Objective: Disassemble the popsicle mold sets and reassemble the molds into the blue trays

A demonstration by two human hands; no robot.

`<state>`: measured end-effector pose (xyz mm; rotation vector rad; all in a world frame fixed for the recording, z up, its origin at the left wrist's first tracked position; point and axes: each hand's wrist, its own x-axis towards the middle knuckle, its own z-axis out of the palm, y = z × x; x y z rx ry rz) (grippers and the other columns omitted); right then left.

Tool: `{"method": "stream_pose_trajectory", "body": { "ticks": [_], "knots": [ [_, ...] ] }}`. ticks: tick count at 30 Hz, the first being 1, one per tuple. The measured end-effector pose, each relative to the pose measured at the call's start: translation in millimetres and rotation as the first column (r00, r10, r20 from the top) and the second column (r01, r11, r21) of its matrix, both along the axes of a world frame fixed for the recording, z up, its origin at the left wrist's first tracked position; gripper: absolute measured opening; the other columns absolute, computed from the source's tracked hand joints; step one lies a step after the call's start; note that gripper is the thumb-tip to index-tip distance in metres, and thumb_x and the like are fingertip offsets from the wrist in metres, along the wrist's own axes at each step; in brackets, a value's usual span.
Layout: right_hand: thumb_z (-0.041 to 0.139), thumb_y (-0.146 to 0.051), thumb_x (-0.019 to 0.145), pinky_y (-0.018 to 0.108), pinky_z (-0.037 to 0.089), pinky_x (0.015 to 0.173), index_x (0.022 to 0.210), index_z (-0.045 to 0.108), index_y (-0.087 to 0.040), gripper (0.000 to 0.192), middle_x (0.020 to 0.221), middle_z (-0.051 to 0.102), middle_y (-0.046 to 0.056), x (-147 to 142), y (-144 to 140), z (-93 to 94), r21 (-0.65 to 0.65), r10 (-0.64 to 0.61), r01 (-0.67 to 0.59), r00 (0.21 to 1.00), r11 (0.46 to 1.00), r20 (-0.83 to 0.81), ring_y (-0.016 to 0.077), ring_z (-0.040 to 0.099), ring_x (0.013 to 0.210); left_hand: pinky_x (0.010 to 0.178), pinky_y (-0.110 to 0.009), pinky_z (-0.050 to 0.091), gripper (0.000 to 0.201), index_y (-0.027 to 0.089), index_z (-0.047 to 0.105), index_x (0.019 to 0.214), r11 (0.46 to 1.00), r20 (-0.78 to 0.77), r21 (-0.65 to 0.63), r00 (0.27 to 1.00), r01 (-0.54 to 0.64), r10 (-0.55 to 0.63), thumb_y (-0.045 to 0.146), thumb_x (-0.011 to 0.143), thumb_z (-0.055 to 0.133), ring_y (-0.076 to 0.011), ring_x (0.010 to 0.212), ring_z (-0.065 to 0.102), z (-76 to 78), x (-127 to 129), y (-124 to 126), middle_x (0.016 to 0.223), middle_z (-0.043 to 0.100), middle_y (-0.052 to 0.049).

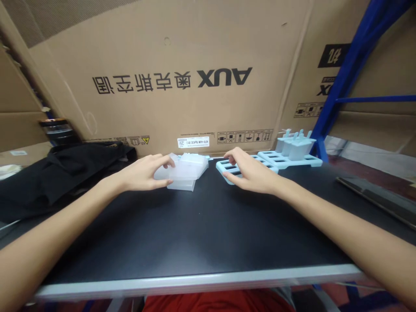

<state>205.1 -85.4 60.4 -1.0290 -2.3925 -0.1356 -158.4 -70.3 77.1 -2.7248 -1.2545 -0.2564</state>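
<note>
Several translucent popsicle molds [190, 172] lie in a loose pile near the back of the black table. My left hand [147, 172] is at the pile's left side, thumb and fingers closed around the end of one clear mold. To the right, my right hand [251, 173] hovers over or touches a light blue slotted rack [221, 167]; its thumb and curled forefinger are apart, with nothing visible between them. Another light blue rack [282, 164] beyond that hand carries upright popsicle molds [297, 147] with blue stick handles.
Behind the table [195, 234] stands a large cardboard box [182, 43]. Black cloth [81, 173] and a dark cylindrical object [58, 131] are at left. A flat dark object [378, 199] lies at right, near a blue metal post [344, 78].
</note>
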Motion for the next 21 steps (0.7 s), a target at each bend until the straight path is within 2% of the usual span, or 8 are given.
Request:
{"method": "stream_pose_trajectory", "body": {
  "ticks": [6,11,13,15,17,18,20,21],
  "knots": [
    [0.052,-0.041,0.094,0.042,0.049,0.085,0.113,0.052,-0.020,0.028,0.110,0.058,0.012,5.7,5.6,-2.4,-0.026,0.013,-0.011,0.999,1.000,0.044,0.0272,0.061,0.098,0.099,-0.040,0.041,0.039,0.026,0.061,0.117,0.998,-0.077,0.005,0.995,0.061,-0.061,0.052,0.088,0.054,-0.0275,0.109,0.058,-1.3,4.9,-0.7,0.119,0.066,-0.007],
    [0.051,-0.042,0.094,0.041,0.048,0.084,0.109,0.057,-0.022,0.026,0.110,0.059,0.010,14.9,10.1,6.7,-0.001,-0.001,0.001,0.992,1.000,0.122,0.0261,0.060,0.095,0.100,-0.040,0.039,0.036,0.026,0.062,0.111,0.998,-0.083,0.010,0.994,0.066,-0.065,0.054,0.088,0.054,-0.0271,0.114,0.055,-1.0,7.3,-4.1,0.126,0.065,-0.006],
    [0.051,-0.042,0.093,0.040,0.047,0.083,0.106,0.059,-0.021,0.026,0.107,0.059,0.010,30.1,17.9,15.3,0.046,-0.066,0.061,0.991,0.997,0.120,0.0256,0.060,0.094,0.100,-0.040,0.038,0.036,0.026,0.063,0.108,0.997,-0.071,0.042,0.996,0.066,-0.063,0.055,0.088,0.054,-0.0274,0.114,0.056,-1.1,7.5,-5.2,0.127,0.065,-0.006],
    [0.053,-0.041,0.091,0.038,0.046,0.083,0.102,0.060,-0.019,0.026,0.102,0.060,0.010,55.0,28.5,25.5,0.114,-0.204,0.198,0.978,0.974,0.045,0.0245,0.059,0.091,0.098,-0.040,0.038,0.035,0.026,0.062,0.109,0.993,-0.051,0.094,0.996,0.071,-0.066,0.054,0.090,0.053,-0.0273,0.113,0.056,-0.3,9.3,-7.1,0.127,0.066,-0.006],
    [0.054,-0.037,0.089,0.036,0.044,0.084,0.099,0.060,-0.017,0.023,0.096,0.061,0.011,88.9,40.1,34.4,0.178,-0.405,0.417,0.909,0.891,-0.104,0.0242,0.058,0.092,0.096,-0.039,0.038,0.031,0.026,0.060,0.110,0.984,-0.022,0.158,0.997,0.082,-0.080,0.050,0.093,0.050,-0.0266,0.112,0.057,2.0,15.8,-10.7,0.123,0.067,-0.006],
    [0.054,-0.035,0.089,0.035,0.043,0.086,0.102,0.060,-0.015,0.024,0.098,0.062,0.012,108.0,45.9,37.2,0.195,-0.505,0.540,0.839,0.818,-0.205,0.0245,0.057,0.096,0.094,-0.038,0.038,0.029,0.026,0.060,0.109,0.978,-0.009,0.187,0.996,0.093,-0.093,0.048,0.095,0.048,-0.0260,0.112,0.057,3.7,22.0,-13.2,0.121,0.067,-0.005],
    [0.053,-0.034,0.090,0.035,0.040,0.093,0.111,0.058,-0.012,0.032,0.110,0.063,0.017,146.6,57.1,37.6,0.160,-0.666,0.767,0.625,0.621,-0.408,0.0264,0.053,0.110,0.092,-0.037,0.039,0.025,0.025,0.060,0.105,0.962,-0.001,0.238,0.990,0.135,-0.138,0.043,0.097,0.045,-0.0248,0.108,0.057,7.5,42.6,-18.8,0.114,0.068,-0.005],
    [0.053,-0.034,0.090,0.036,0.038,0.097,0.118,0.056,-0.011,0.036,0.115,0.062,0.018,164.2,62.3,35.0,0.089,-0.722,0.856,0.481,0.509,-0.497,0.0269,0.051,0.116,0.091,-0.037,0.040,0.024,0.024,0.060,0.104,0.953,-0.018,0.254,0.985,0.168,-0.169,0.041,0.097,0.044,-0.0242,0.106,0.058,9.0,57.3,-21.5,0.111,0.069,-0.006]
  ]
}}
